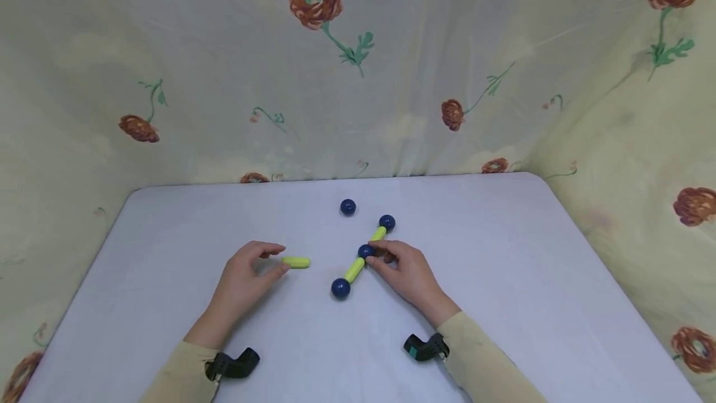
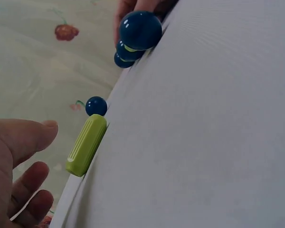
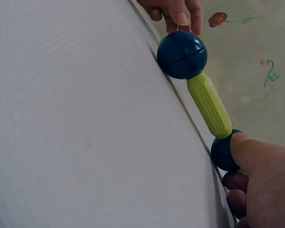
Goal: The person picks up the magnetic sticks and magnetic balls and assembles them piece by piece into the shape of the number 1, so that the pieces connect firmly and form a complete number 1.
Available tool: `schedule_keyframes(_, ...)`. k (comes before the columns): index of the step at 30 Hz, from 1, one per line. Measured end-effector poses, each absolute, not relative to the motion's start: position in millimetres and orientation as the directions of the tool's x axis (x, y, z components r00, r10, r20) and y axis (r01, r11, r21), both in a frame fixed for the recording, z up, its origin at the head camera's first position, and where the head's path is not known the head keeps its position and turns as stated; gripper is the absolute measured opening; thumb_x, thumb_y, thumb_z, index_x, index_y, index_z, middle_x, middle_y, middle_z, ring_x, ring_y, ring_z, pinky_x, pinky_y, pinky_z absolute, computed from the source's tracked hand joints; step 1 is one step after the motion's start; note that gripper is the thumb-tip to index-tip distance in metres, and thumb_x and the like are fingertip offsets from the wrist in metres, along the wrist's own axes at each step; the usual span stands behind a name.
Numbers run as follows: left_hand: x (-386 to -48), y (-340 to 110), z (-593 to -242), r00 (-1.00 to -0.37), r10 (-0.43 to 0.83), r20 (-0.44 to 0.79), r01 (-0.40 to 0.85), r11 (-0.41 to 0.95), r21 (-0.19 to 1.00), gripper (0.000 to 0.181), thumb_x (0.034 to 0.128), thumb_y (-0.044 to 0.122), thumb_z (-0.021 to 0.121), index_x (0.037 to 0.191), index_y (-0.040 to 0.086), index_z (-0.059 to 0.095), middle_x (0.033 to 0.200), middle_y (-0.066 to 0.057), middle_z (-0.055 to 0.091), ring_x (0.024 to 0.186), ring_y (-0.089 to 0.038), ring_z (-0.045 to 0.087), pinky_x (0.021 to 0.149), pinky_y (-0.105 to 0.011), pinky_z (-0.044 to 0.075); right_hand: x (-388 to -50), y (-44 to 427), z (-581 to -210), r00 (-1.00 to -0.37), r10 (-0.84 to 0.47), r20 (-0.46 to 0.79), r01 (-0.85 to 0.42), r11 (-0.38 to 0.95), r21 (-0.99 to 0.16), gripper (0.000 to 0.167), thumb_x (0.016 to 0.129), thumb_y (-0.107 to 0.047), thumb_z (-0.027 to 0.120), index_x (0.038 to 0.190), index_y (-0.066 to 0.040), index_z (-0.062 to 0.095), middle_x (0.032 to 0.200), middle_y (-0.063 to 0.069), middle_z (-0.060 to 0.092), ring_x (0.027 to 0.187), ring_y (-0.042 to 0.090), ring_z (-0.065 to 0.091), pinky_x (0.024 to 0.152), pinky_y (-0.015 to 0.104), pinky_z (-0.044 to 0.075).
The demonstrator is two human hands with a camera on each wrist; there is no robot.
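Note:
Dark blue balls and yellow-green rods form a straight chain on the table. My right hand [image 1: 406, 270] pinches its middle blue ball [image 1: 366, 251] between thumb and fingers. One rod [image 1: 355, 270] joins that ball to the near blue ball [image 1: 340, 288]; another rod [image 1: 378, 234], partly hidden by the fingers, leads to the far blue ball [image 1: 387, 222]. To the left lies a loose yellow-green rod [image 1: 296, 262]. My left hand [image 1: 246, 275] is beside its left end, thumb and fingers spread. In the left wrist view a gap shows between the thumb [image 2: 40, 135] and the ribbed loose rod [image 2: 87, 145].
A single blue ball [image 1: 348, 207] lies toward the back of the white table [image 1: 475, 235], behind the chain. Flowered cloth [image 1: 224, 48] hangs along the table's back and sides. Both wrists carry small black cameras.

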State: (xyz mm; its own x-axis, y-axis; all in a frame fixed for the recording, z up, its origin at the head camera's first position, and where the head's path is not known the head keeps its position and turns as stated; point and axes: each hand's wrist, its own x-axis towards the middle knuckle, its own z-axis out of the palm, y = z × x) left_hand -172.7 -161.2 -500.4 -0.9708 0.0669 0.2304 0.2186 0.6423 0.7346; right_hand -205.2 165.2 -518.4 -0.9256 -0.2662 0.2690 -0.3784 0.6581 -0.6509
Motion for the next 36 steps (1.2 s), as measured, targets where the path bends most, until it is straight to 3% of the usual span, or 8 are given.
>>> schedule_keyframes(13, -179, -163, -507, -0.964, 0.173, 0.203, 0.264, 0.736, 0.623, 0.043, 0.089, 0.039, 0.074, 0.128, 0.021, 0.068, 0.121, -0.008, 0.062, 0.115, -0.033, 0.053, 0.094, -0.053, 0.042, -202, 163, -516, -0.926, -0.261, 0.274, -0.378, 0.665, -0.644, 0.03, 0.093, -0.034, 0.071, 0.121, -0.023, 0.071, 0.099, -0.011, 0.067, 0.083, 0.003, 0.058, 0.073, 0.029, 0.05)
schedule_keyframes(23, -176, -160, -511, -0.954, 0.17, 0.246, 0.291, 0.718, 0.632, 0.02, 0.0848, 0.022, 0.08, 0.104, 0.019, 0.076, 0.111, 0.001, 0.066, 0.111, -0.027, 0.053, 0.093, -0.049, 0.042, -203, 164, -515, -0.929, -0.264, 0.258, -0.369, 0.675, -0.638, 0.03, 0.092, -0.033, 0.072, 0.121, -0.021, 0.07, 0.098, -0.01, 0.067, 0.083, 0.003, 0.059, 0.073, 0.029, 0.051)
schedule_keyframes(33, -175, -160, -515, -0.955, 0.166, 0.246, 0.289, 0.717, 0.635, 0.021, 0.0795, 0.024, 0.085, 0.097, 0.021, 0.074, 0.099, 0.009, 0.067, 0.104, -0.02, 0.053, 0.088, -0.043, 0.044, -205, 165, -514, -0.934, -0.259, 0.247, -0.358, 0.677, -0.643, 0.031, 0.093, -0.033, 0.071, 0.121, -0.02, 0.07, 0.098, -0.01, 0.067, 0.083, 0.003, 0.059, 0.073, 0.029, 0.051)
schedule_keyframes(36, -175, -160, -516, -0.956, 0.173, 0.238, 0.287, 0.727, 0.624, 0.026, 0.0794, 0.024, 0.085, 0.102, 0.02, 0.074, 0.096, 0.009, 0.067, 0.102, -0.02, 0.053, 0.087, -0.041, 0.045, -205, 164, -514, -0.936, -0.257, 0.241, -0.352, 0.681, -0.642, 0.031, 0.093, -0.033, 0.071, 0.121, -0.02, 0.07, 0.097, -0.01, 0.067, 0.082, 0.004, 0.058, 0.072, 0.029, 0.05)
